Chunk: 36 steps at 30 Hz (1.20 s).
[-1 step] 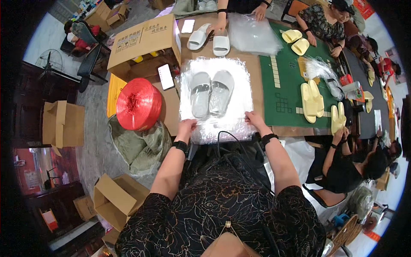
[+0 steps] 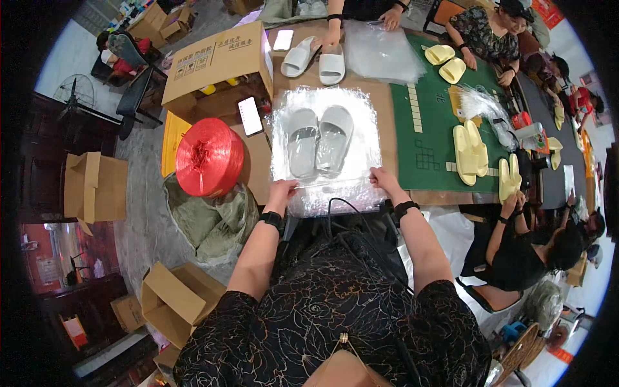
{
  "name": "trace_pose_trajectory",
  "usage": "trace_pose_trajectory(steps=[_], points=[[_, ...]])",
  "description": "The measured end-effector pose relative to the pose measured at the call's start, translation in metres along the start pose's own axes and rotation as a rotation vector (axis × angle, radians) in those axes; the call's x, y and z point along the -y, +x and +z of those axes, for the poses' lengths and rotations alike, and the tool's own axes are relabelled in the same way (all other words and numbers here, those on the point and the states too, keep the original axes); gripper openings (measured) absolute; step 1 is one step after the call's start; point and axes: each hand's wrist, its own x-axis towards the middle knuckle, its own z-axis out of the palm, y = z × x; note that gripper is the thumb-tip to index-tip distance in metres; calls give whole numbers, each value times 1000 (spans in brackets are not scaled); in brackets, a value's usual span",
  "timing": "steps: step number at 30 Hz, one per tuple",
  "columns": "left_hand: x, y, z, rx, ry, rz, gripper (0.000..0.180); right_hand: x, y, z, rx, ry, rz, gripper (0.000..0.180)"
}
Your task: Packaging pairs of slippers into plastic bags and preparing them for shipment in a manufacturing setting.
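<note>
A pair of light grey slide sandals (image 2: 334, 142) lies side by side under a clear plastic bag (image 2: 366, 109), on a bright, shiny stack at the table's near edge. My left hand (image 2: 282, 191) pinches the bag's near left edge. With closed fingers my right hand (image 2: 384, 181) grips its near right edge, and the film runs fairly straight between them. The sandals' toes point away from me. Across the table, another person's hand (image 2: 331, 37) touches one of two white slides (image 2: 332, 66). The fingertips of both my hands are partly covered by film.
Left of the bag are a phone (image 2: 249, 116), a large red twine roll (image 2: 207, 157) and an open cardboard box (image 2: 216, 64). Clear bags (image 2: 383, 51) lie at the far side. On the right, yellow slides (image 2: 470, 153) rest on a green mat (image 2: 416, 145), with people working around it.
The glare on the plastic under the sandals is a little weaker. My hands keep almost the same place on the bag's near edge.
</note>
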Motion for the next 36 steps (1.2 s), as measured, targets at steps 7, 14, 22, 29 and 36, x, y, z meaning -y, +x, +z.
trace_pose_trajectory(steps=[7, 14, 22, 29, 36], points=[[-4, 3, -2, 208, -593, -542, 13, 5, 7, 2, -195, 39, 115, 28], [-11, -5, 11, 383, -145, -147, 35, 3, -4, 8, -62, 660, 113, 35], [-23, -20, 41, 276, -89, -400, 23, 7, -35, 41, 149, 886, 435, 46], [-26, -30, 64, 387, -92, -363, 19, 11, -15, 64, 78, 751, 186, 31], [-22, -26, 35, 385, -192, -443, 17, 20, -16, 61, -153, 459, 293, 33]])
